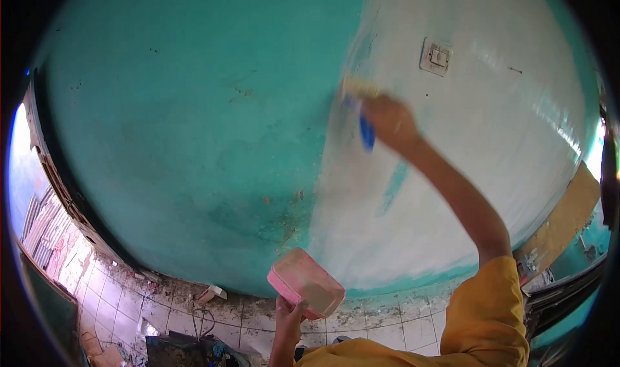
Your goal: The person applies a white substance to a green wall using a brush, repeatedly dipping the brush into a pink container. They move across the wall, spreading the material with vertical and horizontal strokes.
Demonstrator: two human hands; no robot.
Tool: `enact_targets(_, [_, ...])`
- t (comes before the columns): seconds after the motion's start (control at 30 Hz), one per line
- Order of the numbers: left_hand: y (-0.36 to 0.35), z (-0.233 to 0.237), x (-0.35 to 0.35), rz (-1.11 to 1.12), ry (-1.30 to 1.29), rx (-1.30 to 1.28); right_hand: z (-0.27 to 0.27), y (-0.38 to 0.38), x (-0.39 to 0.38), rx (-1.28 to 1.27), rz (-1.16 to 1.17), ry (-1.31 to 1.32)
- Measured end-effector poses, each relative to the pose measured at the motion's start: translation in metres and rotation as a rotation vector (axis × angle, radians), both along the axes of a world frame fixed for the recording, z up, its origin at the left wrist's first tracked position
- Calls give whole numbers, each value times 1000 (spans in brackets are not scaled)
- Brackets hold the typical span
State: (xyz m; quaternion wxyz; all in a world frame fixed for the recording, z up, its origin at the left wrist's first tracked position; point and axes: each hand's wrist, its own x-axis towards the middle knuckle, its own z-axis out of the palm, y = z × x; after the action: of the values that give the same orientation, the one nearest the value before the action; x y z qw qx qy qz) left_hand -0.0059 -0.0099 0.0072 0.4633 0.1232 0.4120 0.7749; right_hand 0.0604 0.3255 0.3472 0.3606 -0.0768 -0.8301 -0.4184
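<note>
My right hand (pixel 391 123) is closed around the blue handle of a paintbrush (pixel 367 133), raised against the wall. The brush's pale bristles touch the wall near the border between green and white paint; hand and brush are slightly blurred. Low in front of me, my left hand (pixel 289 316) grips the side of a pink plastic tub (pixel 289 288). The tub is tilted, with pale paint (pixel 320 297) pooled toward its lower right. The wall (pixel 213 141) is green on the left and coated white on the right, with a thin green streak showing through.
A light switch (pixel 439 56) sits in the white part. Below the wall runs a dirty tiled floor (pixel 258 338), with a dark box-like item (pixel 187 351) and a small white piece (pixel 213 294) on it. A brown board (pixel 562 218) leans at the right; a bright opening is at far left.
</note>
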Motion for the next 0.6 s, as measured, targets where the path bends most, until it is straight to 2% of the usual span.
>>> enact_targets(0.07, [1, -3, -1, 12, 7, -12, -58, -14, 6, -114, 70, -200])
enact_targets(0.1, [2, -6, -1, 9, 8, -6, -71, -27, 9, -289, 75, -248])
enact_targets(0.17, [4, -14, -4, -27, 74, -6, -61, -22, 12, -303, 75, -235])
enact_targets(0.23, [5, -14, -4, -33, 78, -5, -25, -11, 13, -323, 28, -203])
enact_targets(0.27, [5, -13, -4, -37, 78, -14, 16, -31, 14, -431, -87, -102])
enact_targets(0.33, [4, -6, -2, -37, 74, -13, 87, -20, 10, -568, -222, 86])
enact_targets(0.37, [5, -3, -1, -34, 63, -18, 112, -11, 9, -370, -95, 256])
enact_targets(0.43, [6, -1, 0, -31, 49, -5, 170, -36, 14, -139, -50, 274])
enact_targets(0.47, [6, -1, 0, -28, 32, 4, 194, -13, 13, -66, 0, 348])
enact_targets(0.5, [8, -3, 1, -27, 33, 6, 211, -8, 8, 202, 215, 398])
enact_targets(0.6, [11, -5, 1, -17, 30, -1, 210, 2, 8, 285, 182, 485])
